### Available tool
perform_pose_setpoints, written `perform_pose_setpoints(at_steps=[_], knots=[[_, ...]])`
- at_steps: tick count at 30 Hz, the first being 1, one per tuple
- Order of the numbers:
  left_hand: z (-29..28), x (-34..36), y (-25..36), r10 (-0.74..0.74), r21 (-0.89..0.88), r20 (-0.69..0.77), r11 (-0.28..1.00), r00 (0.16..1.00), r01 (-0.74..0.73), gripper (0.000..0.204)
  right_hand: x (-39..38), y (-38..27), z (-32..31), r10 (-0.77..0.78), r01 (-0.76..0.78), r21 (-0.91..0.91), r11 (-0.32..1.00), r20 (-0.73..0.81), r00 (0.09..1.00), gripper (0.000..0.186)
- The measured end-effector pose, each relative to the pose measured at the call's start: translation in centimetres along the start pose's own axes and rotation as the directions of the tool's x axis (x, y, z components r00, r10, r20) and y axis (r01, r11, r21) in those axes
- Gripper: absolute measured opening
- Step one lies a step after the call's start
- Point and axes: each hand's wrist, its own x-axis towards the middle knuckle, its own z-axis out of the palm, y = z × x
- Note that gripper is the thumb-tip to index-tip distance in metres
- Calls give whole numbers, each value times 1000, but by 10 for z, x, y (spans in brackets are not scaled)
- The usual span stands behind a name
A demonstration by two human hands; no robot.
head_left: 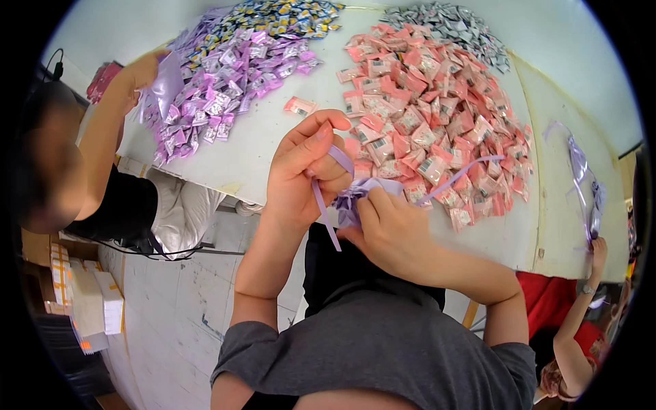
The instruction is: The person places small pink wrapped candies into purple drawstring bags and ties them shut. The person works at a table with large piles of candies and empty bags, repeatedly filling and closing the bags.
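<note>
My left hand is closed on a lilac ribbon, which passes over its fingers and hangs down in a loose end. Just to its right, my right hand grips the gathered top of a lilac fabric pouch, partly hidden under its fingers. Another length of ribbon trails from the pouch toward the upper right. Both hands are held at the table's near edge, beside a large heap of pink wrapped packets; a single pink packet lies apart, above my left hand.
Purple packets and blue-yellow packets lie back left, grey packets back right. A co-worker at left holds a lilac bag; another's hand at right touches lilac pouches. Boxes stand low left.
</note>
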Motion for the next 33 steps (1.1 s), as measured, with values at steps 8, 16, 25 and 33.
perform_pose_setpoints(at_steps=[8,16,25,33], knots=[[-4,1,14,234,136,49,962,971,-239,30,-34,28,-42,333,-61,996,60,37,942,7],[42,-20,-41,-110,965,184,208,977,-159,71,-54,27,-50,343,-178,970,-165,226,912,11],[16,-20,-68,-58,503,-14,862,998,58,32,-57,36,-60,506,-163,986,-38,160,847,17],[10,-22,-74,-95,411,-84,904,992,121,34,-65,49,-54,487,-144,984,-102,175,856,19]])
